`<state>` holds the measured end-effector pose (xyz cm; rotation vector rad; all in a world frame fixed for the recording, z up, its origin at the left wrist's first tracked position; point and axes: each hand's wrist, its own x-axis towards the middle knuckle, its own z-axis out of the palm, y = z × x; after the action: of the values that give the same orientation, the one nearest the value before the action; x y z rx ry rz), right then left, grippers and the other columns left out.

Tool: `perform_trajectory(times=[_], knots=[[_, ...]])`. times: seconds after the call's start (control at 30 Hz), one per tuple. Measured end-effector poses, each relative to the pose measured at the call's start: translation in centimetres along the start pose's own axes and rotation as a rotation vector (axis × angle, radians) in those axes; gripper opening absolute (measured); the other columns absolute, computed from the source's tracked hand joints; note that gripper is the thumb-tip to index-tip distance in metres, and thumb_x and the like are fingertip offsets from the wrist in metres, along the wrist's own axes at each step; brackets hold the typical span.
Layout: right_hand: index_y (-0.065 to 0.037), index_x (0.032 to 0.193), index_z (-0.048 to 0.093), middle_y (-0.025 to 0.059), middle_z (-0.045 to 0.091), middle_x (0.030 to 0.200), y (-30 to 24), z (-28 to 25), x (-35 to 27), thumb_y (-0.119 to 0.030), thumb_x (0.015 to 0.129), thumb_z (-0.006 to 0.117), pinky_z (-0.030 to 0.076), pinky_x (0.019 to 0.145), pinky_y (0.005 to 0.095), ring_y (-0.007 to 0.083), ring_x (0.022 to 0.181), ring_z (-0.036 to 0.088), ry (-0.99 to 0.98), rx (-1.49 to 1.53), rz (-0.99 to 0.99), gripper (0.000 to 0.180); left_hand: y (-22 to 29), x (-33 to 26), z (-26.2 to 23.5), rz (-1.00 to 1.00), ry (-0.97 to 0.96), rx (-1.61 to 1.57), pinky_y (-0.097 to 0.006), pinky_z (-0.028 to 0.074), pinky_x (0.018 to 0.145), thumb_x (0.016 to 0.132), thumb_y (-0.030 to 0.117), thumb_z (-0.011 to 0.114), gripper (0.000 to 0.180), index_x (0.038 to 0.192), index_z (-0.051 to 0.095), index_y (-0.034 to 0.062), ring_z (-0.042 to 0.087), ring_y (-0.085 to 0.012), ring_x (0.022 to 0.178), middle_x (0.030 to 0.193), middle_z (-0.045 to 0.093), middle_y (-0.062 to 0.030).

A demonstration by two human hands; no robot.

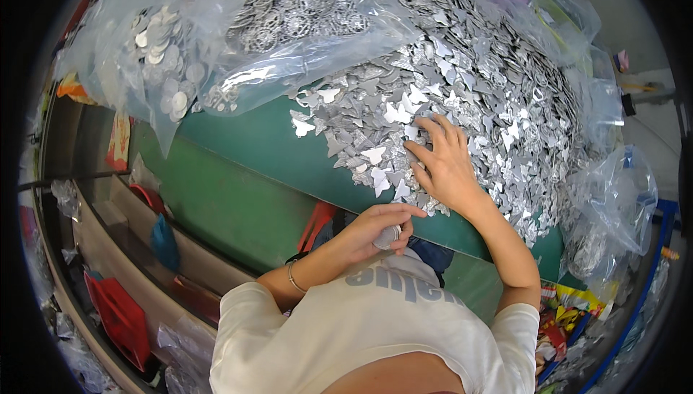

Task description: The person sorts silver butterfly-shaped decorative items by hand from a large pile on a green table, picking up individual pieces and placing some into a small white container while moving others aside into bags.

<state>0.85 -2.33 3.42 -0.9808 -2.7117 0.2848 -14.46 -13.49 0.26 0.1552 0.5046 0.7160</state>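
Note:
A large heap of flat silver metal pieces [498, 105], many of them butterfly-shaped, covers much of the green tabletop [238, 134]. My right hand [447, 170] rests on the near part of this heap. Its fingers are spread and bent, their tips touching loose pieces; none is visibly gripped. Close to the table's front edge, my left hand [375, 228] is curled around a small stack of flat silver pieces [388, 236]. The fingers hide part of that stack, so its exact shape cannot be made out.
Clear plastic bags hold round silver discs [173, 62] at the far left and openwork metal pieces [296, 18] at the back. Another clear bag [613, 206] lies at the right. Brown trays [144, 249] with a red container [119, 318] stand on the left.

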Motion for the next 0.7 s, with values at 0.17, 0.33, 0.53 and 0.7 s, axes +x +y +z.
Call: perform_trajectory(times=[0.17,0.33,0.53,0.7], knots=[[-0.006,0.098,0.062,0.0147,0.042,0.124,0.0,0.1,0.0,-0.022,0.074,0.066,0.030,0.096,0.0463,0.0358,0.120,0.034,-0.028,-0.011,0.012,0.029,0.1,-0.4,0.1,0.021,-0.013,0.010,-0.028,0.045,0.053,0.093,0.016,0.042,0.029,0.114,0.051,-0.0014,0.046,-0.0110,0.055,0.069,0.049,-0.0043],[-0.006,0.098,0.062,0.0146,0.043,0.124,-0.2,-0.1,0.3,-0.020,0.074,0.066,0.031,0.095,0.0471,0.0359,0.119,0.035,-0.024,-0.069,0.012,0.028,-0.2,-0.3,-0.2,0.042,-0.019,0.015,-0.028,0.045,0.054,0.093,0.016,0.043,0.029,0.114,0.052,-0.0006,0.047,-0.0110,0.056,0.069,0.049,-0.0038],[-0.004,0.100,0.060,0.0148,0.042,0.125,-0.7,0.7,-0.2,-0.015,0.074,0.066,0.031,0.096,0.0476,0.0365,0.119,0.035,-0.012,-0.118,0.023,0.028,-0.3,-0.4,-0.1,0.039,-0.005,-0.018,-0.028,0.046,0.054,0.092,0.016,0.044,0.029,0.114,0.052,-0.0004,0.048,-0.0113,0.057,0.069,0.049,-0.0039],[-0.003,0.093,0.058,0.0156,0.041,0.124,-0.1,0.1,0.0,-0.013,0.072,0.067,0.027,0.097,0.0477,0.0371,0.121,0.033,-0.036,0.001,0.012,0.026,-0.4,-0.4,-0.2,0.047,0.007,-0.028,-0.029,0.047,0.055,0.092,0.015,0.044,0.028,0.114,0.053,0.0002,0.048,-0.0114,0.057,0.068,0.049,-0.0037]])
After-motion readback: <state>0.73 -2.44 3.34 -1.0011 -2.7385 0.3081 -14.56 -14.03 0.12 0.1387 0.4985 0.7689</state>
